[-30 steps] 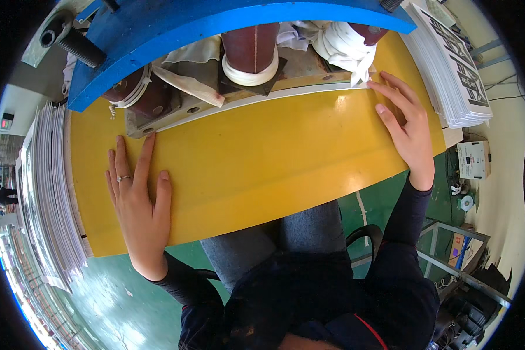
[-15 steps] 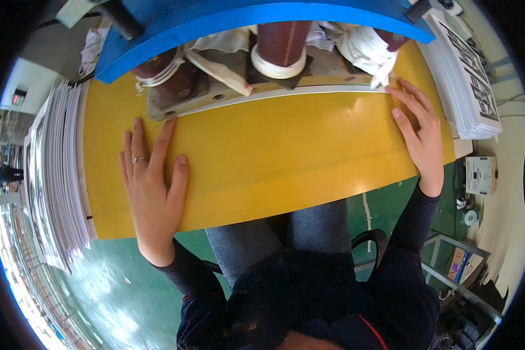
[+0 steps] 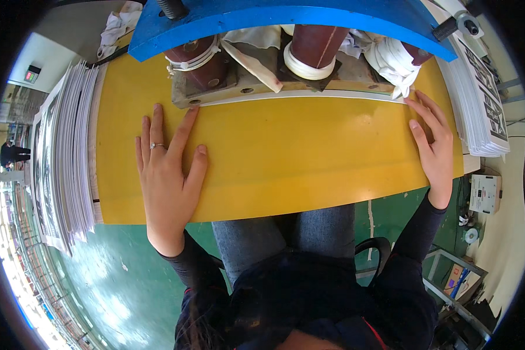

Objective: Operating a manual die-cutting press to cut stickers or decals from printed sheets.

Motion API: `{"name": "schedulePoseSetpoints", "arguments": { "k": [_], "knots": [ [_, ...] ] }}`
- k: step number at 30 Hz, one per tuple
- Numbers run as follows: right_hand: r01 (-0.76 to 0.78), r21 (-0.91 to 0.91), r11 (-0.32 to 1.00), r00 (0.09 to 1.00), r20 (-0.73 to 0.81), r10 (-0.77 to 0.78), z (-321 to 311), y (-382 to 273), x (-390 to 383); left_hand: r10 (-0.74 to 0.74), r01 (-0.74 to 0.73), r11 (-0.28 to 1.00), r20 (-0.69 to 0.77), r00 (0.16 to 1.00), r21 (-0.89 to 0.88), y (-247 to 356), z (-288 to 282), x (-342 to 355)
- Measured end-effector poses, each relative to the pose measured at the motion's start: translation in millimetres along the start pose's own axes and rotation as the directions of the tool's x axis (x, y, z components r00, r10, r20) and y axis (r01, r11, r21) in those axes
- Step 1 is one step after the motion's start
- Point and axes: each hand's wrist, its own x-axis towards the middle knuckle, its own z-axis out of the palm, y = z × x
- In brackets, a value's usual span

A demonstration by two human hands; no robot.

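On the yellow tabletop (image 3: 309, 151) my left hand (image 3: 172, 181) lies flat with its fingers spread, a ring on one of them. Its index fingertip touches the left end of a thin white edge, which looks like paper or card (image 3: 303, 94). This edge shows along the front of a heavy metal block (image 3: 347, 84); whatever lies beneath the block is hidden. At the other end of the white edge is my right hand (image 3: 434, 151), fingers apart, fingertips close to the block's right corner. Neither hand grasps anything.
Dark red cylinders (image 3: 319, 44) wrapped with white cloth (image 3: 388, 64) stand on the block, under a blue beam (image 3: 309, 14). A tall stack of printed sheets (image 3: 70, 151) flanks the table at left, another stack (image 3: 478, 105) at right. A white box (image 3: 485, 192) sits lower right.
The view has shifted, so the table and press appear farther right. Both hands keep their places at the two ends of the white edge.
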Motion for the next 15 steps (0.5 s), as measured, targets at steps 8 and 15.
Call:
{"name": "schedulePoseSetpoints", "arguments": {
  "k": [8, 15],
  "knots": [
    [0.073, -0.239, 0.968, 0.997, 0.045, -0.064, 7, 6, 3, 0.002, -0.002, 1.000, -0.030, 1.000, 0.009, -5, -4, 0],
    [0.122, -0.319, 0.940, 0.992, 0.060, -0.109, -2, 28, -7, 0.020, -0.032, 0.998, -0.193, 0.981, -0.062, 1, 4, -7]
  ]
}}
